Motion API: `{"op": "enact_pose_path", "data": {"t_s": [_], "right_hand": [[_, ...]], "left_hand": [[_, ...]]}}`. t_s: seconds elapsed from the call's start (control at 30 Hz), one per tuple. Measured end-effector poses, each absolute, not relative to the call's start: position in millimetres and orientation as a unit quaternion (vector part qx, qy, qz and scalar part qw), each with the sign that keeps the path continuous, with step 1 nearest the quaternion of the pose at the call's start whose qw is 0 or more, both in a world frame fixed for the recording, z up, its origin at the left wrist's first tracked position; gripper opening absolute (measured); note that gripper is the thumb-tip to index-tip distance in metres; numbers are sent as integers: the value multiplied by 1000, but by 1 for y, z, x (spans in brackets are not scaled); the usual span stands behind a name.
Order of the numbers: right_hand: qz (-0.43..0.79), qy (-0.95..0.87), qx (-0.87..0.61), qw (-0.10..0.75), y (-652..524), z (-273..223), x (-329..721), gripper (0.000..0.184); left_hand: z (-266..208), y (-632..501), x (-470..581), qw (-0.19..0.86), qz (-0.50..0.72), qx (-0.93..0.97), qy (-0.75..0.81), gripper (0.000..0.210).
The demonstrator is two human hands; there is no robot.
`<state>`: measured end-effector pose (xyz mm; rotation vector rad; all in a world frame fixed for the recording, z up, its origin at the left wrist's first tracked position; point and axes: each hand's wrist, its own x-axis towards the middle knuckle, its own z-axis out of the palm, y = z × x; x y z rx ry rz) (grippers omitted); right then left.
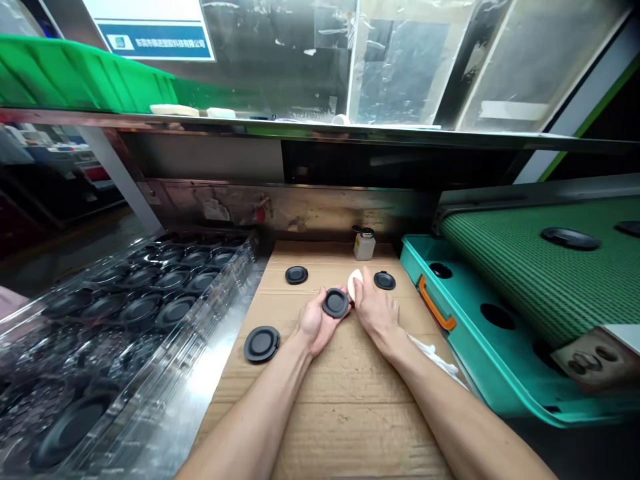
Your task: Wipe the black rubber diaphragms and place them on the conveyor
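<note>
My left hand (316, 321) is closed around the edge of a round black plastic lid (335, 303), its ringed face turned up. Beside it my right hand (374, 307) pinches a white oval pad (355, 285), close to the lid's right edge; whether the pad touches the lid I cannot tell. Three more black lids lie on the cardboard sheet (340, 427): one lid (261, 344) left of my left forearm, another lid (297, 275) farther back, and a third lid (385, 280) behind my right hand. A small white bottle with a dark top (365, 245) stands at the back.
On the left, a clear plastic tray (220, 293) holds many black lids in pockets. To the right are a teal bin (480, 360) with an orange handle and a green conveyor belt (550, 280) carrying black lids. A metal shelf (300, 127) with a green crate (85, 77) spans the back.
</note>
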<state>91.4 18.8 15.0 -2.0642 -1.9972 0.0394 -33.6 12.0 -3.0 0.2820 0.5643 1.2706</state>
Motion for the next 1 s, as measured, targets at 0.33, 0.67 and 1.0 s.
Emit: {"op": "enact_pose_path", "data": {"t_s": [0.33, 0.67, 1.0], "right_hand": [[80, -654, -734, 162, 21, 1, 116, 52], [78, -674, -719, 152, 22, 2, 117, 51], [107, -682, -714, 120, 18, 18, 119, 44]], "left_hand": [[12, 5, -50, 803, 550, 98, 209, 34], [28, -10, -34, 689, 585, 323, 281, 51], [19, -26, -19, 231, 575, 701, 354, 102]]}}
